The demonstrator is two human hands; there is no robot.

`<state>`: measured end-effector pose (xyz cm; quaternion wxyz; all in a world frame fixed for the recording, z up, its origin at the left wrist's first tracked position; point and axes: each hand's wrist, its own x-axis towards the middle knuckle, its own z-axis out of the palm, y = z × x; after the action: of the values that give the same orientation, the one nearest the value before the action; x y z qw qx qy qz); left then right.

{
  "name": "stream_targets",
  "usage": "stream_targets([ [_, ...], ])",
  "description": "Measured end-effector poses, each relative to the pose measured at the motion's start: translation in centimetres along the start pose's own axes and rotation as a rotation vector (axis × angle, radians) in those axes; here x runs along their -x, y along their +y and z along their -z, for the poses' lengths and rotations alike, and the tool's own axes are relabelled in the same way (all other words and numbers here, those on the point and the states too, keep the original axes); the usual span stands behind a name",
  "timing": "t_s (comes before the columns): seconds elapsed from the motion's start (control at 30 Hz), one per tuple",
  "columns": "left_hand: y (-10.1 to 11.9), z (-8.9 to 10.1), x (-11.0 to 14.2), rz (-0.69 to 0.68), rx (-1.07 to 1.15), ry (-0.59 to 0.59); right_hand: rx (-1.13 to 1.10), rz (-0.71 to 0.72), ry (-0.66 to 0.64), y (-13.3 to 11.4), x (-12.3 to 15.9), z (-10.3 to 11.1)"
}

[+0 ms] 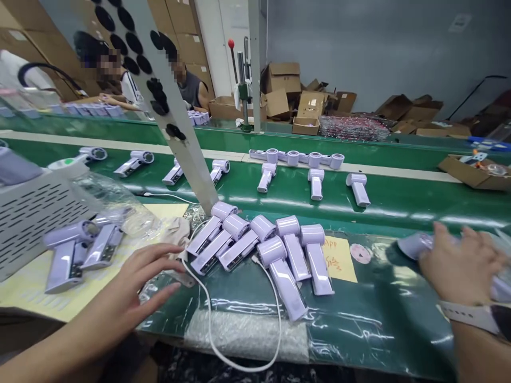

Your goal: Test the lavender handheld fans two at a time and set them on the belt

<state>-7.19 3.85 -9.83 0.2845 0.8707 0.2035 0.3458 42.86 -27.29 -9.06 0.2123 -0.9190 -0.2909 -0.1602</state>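
My left hand is open, its fingers apart beside a crumpled pale cloth and a white cable. To its right lies a cluster of lavender units shaped like small hair dryers, several with open handles. My right hand, wearing a pale watch strap, is blurred by motion at the right. Directly beside its thumb side is another lavender unit; its grip on it is unclear. More lavender shows beyond that hand.
Lavender units lie spaced along the green conveyor. A slanted white post rises behind the cluster. At left stand a slotted white basket and two units. A cardboard box is at right. Two people sit across.
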Motion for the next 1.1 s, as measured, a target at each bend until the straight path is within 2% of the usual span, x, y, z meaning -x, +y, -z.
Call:
stream_targets([
  [0.03,-0.8,-0.1,0.6,-0.013,0.034,0.025,0.015,0.034,-0.002,-0.8,-1.1,-1.1],
  [0.07,-1.1,-0.4,1.1,-0.014,0.053,0.047,0.013,0.063,-0.057,-2.0,-2.4,-2.4],
  [0.13,-0.8,-1.1,2.0,0.055,0.029,0.068,0.013,0.046,-0.136,-4.7,-5.9,-5.2],
  [0.2,0.5,-1.9,3.0,0.199,-0.044,0.055,0.027,-0.033,-0.193,-7.5,-9.5,-7.8],
  [0.27,1.9,-2.3,4.4,0.354,-0.093,0.043,0.049,-0.131,-0.234,-10.5,-11.9,-10.2],
  [0.37,3.5,-2.5,6.2,0.461,-0.093,0.062,0.066,-0.213,-0.284,-15.5,-11.9,-13.2],
  [0.43,4.0,-2.6,6.8,0.472,-0.085,0.074,0.045,-0.178,-0.336,-18.5,-10.4,-14.0],
  [0.53,3.9,-3.1,6.8,0.386,-0.037,0.024,-0.035,-0.057,-0.436,-21.2,-8.5,-12.3],
  [0.63,3.8,-4.5,5.8,0.306,0.128,-0.024,-0.151,0.054,-0.487,-21.7,-6.8,-7.5],
  [0.67,4.0,-5.2,5.3,0.32,0.243,-0.012,-0.193,0.092,-0.491,-21.7,-5.7,-5.7],
  [0.73,5.1,-6.8,3.8,0.366,0.609,0.018,-0.316,0.213,-0.488,-22.1,-2.2,-2.2],
  [0.83,7.6,-9.4,1.4,0.361,1.282,0.063,-0.613,0.626,-0.42,-23.6,5.5,1.2],
  [0.9,9.0,-10.6,0.4,0.395,1.508,0.186,-0.581,0.794,-0.367,-24.7,10.5,2.3],
  [0.97,9.5,-11.0,0.4,0.492,1.565,0.312,-0.508,0.898,-0.369,-25.4,14.0,2.5],
  [1.03,8.9,-10.5,1.3,0.593,1.55,0.353,-0.471,0.995,-0.467,-25.5,15.3,2.0],
  [1.1,7.8,-9.6,2.5,0.646,1.508,0.352,-0.41,0.983,-0.516,-25.6,15.1,0.7],
])
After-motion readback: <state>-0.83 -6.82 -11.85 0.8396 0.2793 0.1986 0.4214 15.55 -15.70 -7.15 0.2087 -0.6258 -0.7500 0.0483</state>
